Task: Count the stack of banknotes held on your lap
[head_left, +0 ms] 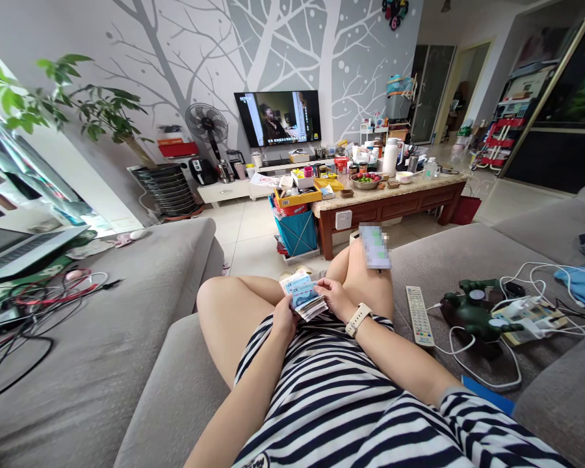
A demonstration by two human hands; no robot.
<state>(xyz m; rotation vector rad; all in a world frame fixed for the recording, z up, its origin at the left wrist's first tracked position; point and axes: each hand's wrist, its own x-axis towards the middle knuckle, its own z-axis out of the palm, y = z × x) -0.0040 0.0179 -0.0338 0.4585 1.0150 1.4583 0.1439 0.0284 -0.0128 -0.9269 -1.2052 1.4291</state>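
Observation:
I sit cross-legged on a grey sofa (102,364) in a striped dress. My left hand (283,320) grips the lower left side of a thick stack of banknotes (303,296), fingers closed around it. My right hand (335,298), with a pale watch on its wrist, pinches the top note at the stack's right edge. The stack rests over my lap between my knees. A phone (375,247) with a blurred screen lies propped on my right knee.
A remote control (419,315) lies on the sofa to my right, beside a dark green figure (472,312) and white cables. A laptop (19,250) and tangled wires sit at left. A cluttered wooden coffee table (385,201) stands ahead, a television (277,118) behind it.

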